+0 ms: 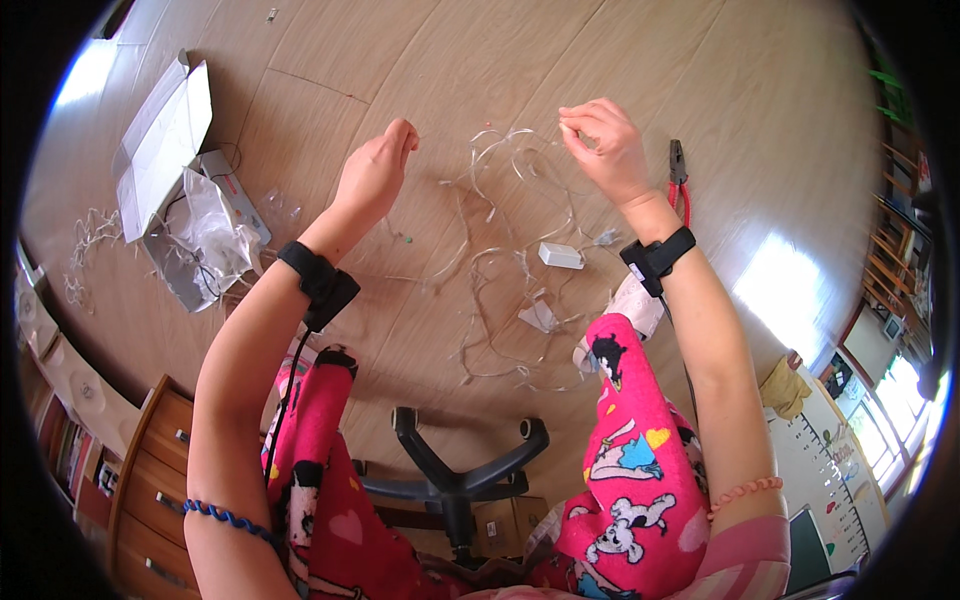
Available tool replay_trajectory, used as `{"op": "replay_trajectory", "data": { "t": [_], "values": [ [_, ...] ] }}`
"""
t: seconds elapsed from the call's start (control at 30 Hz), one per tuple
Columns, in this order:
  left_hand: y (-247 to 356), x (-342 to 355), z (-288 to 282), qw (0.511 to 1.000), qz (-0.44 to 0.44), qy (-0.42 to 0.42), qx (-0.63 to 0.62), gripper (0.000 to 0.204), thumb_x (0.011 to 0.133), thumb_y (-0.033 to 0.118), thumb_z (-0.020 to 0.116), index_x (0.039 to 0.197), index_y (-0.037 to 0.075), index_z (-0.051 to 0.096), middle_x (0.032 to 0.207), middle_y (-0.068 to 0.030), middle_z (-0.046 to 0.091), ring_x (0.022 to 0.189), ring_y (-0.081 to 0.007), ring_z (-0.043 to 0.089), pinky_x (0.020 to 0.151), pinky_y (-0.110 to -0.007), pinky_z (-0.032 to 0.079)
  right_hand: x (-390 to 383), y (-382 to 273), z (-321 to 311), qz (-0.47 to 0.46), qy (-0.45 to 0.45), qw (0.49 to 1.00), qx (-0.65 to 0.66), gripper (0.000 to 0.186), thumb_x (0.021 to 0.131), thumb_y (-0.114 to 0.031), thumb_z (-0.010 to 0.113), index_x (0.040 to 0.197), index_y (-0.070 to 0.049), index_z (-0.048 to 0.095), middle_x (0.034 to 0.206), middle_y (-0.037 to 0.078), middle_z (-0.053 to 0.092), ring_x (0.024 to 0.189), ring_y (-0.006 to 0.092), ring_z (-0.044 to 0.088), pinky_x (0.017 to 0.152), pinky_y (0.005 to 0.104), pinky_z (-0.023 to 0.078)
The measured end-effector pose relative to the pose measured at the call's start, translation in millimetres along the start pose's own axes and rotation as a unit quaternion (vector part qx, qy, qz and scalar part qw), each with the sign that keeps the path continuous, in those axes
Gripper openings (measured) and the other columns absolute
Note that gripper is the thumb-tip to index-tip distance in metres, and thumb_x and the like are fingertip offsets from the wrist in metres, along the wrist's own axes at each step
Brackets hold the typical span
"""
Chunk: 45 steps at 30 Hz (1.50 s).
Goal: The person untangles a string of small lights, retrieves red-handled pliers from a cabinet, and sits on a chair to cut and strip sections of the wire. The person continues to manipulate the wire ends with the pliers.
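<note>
A tangled strand of clear-wired string lights (470, 262) lies loosely across the wooden floor between and below my hands. My left hand (378, 165) is closed, thumb against curled fingers, held over the floor left of the strand. To the right, my right hand (607, 145) makes a pinch above the strand's upper right loops. Anything within either set of fingertips is too thin to make out. A small white box (561, 256), rectangular, rests among the wires, with a clear plug-like piece (605, 237) beside it. A whitish tag (538, 316) lies lower down.
Red-handled pliers (679, 180) lie right of my right hand. An open white carton (165, 150) with plastic bags (215, 235) and cables stands at left, more string lights (90, 250) beyond it. A chair base (455, 487) is between my legs; a wooden drawer cabinet (150, 490) stands lower left.
</note>
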<state>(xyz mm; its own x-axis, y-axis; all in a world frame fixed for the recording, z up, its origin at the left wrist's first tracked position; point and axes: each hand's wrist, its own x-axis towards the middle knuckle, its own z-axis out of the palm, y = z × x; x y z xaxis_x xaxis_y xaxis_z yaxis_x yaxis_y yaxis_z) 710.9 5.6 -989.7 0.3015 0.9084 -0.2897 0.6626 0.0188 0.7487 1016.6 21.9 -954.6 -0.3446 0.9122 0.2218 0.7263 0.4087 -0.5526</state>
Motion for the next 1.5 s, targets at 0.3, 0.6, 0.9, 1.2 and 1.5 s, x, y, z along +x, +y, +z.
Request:
{"op": "replay_trajectory", "data": {
  "t": [0.3,0.6,0.9,1.2,1.5],
  "values": [
    [-2.5,7.8,8.3,0.946,-0.137,0.025,-0.292,0.026,0.101,0.022,0.042,0.103,0.0,0.056,0.075,-0.0008,0.051,0.067,-0.0089,0.044,0.06,-0.026,0.039,-4.4,2.3,-1.0,0.387,-0.002,0.863,0.326,0.014,0.085,-0.01,0.067,0.094,0.001,0.069,0.091,0.003,0.068,0.083,0.0083,0.06,0.069,0.0255,0.05],
    [83.8,-32.7,17.9,0.815,-0.155,-0.177,-0.53,0.038,0.102,0.025,0.04,0.126,-0.002,0.053,0.105,-0.0054,0.061,0.094,-0.0125,0.057,0.084,-0.027,0.047,-33.5,-78.3,-26.6,0.472,-0.082,0.668,0.569,0.018,0.089,-0.012,0.065,0.101,0.002,0.066,0.09,0.004,0.067,0.082,0.0081,0.059,0.073,0.0224,0.047],
    [126.2,-44.5,18.1,0.793,-0.138,-0.222,-0.55,0.042,0.103,0.025,0.037,0.135,-0.001,0.045,0.097,-0.0001,0.055,0.083,-0.0088,0.05,0.074,-0.024,0.045,-27.8,-121.4,-39.7,0.405,-0.087,0.798,0.437,0.013,0.088,-0.007,0.063,0.095,0.003,0.067,0.083,0.005,0.069,0.076,0.0079,0.062,0.066,0.0224,0.05],
    [135.9,-45.2,-6.9,0.801,-0.106,-0.265,-0.527,0.038,0.104,0.024,0.037,0.133,0.001,0.048,0.085,0.0047,0.045,0.074,-0.0066,0.035,0.068,-0.022,0.035,-15.7,-133.7,-52.1,0.288,-0.056,0.897,0.331,0.005,0.079,-0.004,0.067,0.084,-0.003,0.067,0.078,-0.002,0.06,0.063,0.0047,0.045,0.055,0.0209,0.038],
    [135.3,-33.9,-25.7,0.723,-0.143,-0.366,-0.569,0.03,0.103,0.023,0.037,0.114,-0.001,0.053,0.082,0.0025,0.042,0.075,-0.0088,0.038,0.069,-0.023,0.036,-9.2,-129.9,-63.6,0.224,-0.042,0.928,0.294,0.008,0.077,-0.004,0.069,0.085,-0.005,0.066,0.081,-0.001,0.057,0.066,0.0069,0.046,0.059,0.0225,0.039]
  ]
}}
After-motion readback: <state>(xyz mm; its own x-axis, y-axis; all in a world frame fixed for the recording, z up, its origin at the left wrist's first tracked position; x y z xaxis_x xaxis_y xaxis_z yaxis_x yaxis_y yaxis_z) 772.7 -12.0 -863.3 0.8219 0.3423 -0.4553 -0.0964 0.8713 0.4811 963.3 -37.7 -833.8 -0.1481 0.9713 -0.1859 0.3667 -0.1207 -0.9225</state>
